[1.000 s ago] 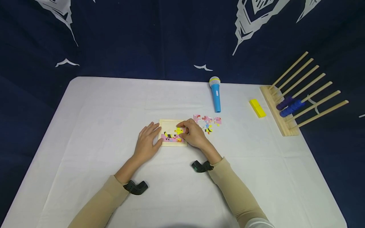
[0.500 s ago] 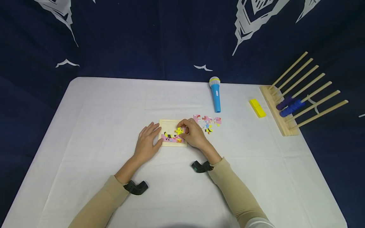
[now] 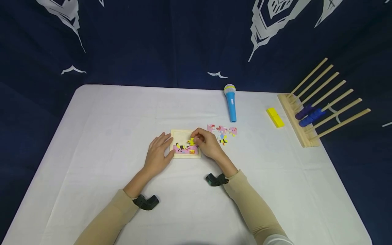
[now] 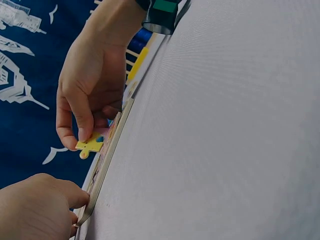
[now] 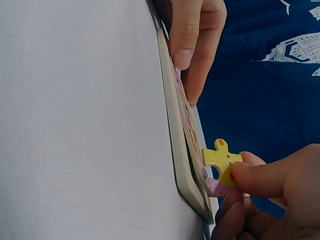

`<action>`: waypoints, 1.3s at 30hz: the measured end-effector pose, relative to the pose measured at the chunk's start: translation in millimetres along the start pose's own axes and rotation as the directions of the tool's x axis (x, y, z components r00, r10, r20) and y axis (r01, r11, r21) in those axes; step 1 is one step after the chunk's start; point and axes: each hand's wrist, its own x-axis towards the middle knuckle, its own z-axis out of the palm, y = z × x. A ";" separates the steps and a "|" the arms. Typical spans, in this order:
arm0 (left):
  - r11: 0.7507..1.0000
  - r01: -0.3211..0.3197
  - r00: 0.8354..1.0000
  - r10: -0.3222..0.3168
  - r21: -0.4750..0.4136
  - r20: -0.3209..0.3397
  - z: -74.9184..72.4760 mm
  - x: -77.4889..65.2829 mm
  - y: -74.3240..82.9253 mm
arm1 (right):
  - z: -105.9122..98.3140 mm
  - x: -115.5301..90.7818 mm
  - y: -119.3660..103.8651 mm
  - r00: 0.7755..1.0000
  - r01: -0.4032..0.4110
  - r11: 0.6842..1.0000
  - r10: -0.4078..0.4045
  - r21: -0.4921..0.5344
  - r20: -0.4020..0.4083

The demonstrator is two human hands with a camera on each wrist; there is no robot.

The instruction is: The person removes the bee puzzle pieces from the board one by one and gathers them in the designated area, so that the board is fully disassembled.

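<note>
A small wooden puzzle tray point(image 3: 185, 157) lies on the white tablecloth with a row of joined pink and yellow pieces point(image 3: 183, 149) along its near side. My left hand point(image 3: 157, 153) rests at the tray's left edge, fingers extended and thumb at the near left corner. Between thumb and fingers, my right hand point(image 3: 209, 144) pinches a yellow and pink jigsaw piece point(image 5: 227, 172) over the tray's right part. In the right wrist view the piece is tilted, its lower edge close to the tray. The left wrist view shows its yellow knob point(image 4: 85, 154) pointing away from the fingers.
Several loose jigsaw pieces point(image 3: 223, 130) lie just right of the tray. Behind them is a blue toy microphone point(image 3: 231, 105). A yellow block point(image 3: 275, 117) and a wooden peg rack point(image 3: 298, 122) with blue and purple beads stand at the right.
My right thumb has drawn in toward the fingers, and the pinched piece has tilted and shifted slightly. My left hand has stayed at the tray's edge.
</note>
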 end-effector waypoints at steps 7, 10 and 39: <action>1.000 -0.005 1.000 0.005 0.007 -0.006 0.8 -1.1 -0.6 | -2.3 1.8 -0.3 0.994 -0.102 0.992 0.105 0.077 -0.039; 1.000 -0.014 1.000 0.014 0.006 -0.019 0.9 -0.8 -0.5 | -10.9 3.1 -3.8 0.989 -0.129 0.984 0.136 0.127 -0.052; 1.000 0.015 1.000 -0.015 0.007 0.015 1.1 -0.4 -0.2 | -152.6 -32.7 51.9 0.964 -0.264 0.960 0.260 -0.098 -0.050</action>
